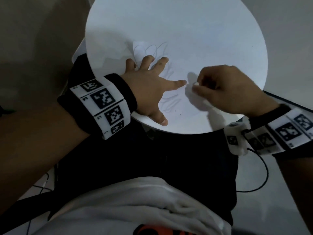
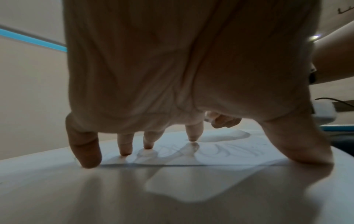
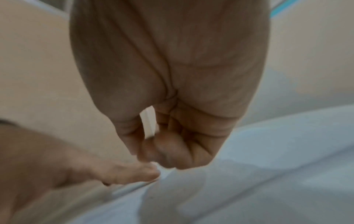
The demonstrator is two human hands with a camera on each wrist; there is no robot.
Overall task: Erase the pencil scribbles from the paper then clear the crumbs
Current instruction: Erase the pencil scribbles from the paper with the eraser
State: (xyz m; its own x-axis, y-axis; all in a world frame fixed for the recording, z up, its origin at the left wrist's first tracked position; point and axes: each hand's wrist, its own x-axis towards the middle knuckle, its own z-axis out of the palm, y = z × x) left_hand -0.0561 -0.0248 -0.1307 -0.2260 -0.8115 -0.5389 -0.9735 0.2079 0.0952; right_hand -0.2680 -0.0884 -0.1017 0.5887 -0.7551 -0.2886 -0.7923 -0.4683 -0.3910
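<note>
We are partway into the erasing, as far as we can judge. Our left hand (image 1: 147,85) lies spread flat on the paper (image 1: 177,102), fingers straight and splayed, tips pressing the sheet down on the round white table (image 1: 220,31) so it cannot slide; the left wrist view shows the fingertips (image 2: 125,151) planted on the sheet and the thumb at its near edge. Our right hand (image 1: 225,89) is curled, pinching a small white eraser (image 1: 196,84) between thumb and fingers, just beside the left index fingertip and low over the paper; the picture is blurred there, so we cannot tell whether the eraser is touching the sheet. The pencil scribbles (image 1: 152,50) are plainly there beyond the left fingers, looping grey lines, and fainter loops show between the thumb and index finger near the table's front edge. The patch of paper under and to the right of the right hand looks blank, though we cannot say whether it was ever marked. A few tiny dark specks (image 1: 180,114) lie on the sheet near the front, perhaps crumbs, too small to be sure. We judge that most of the work remains: the far scribbles and the near loops need rubbing out, and the clearing of crumbs has not begun.
</note>
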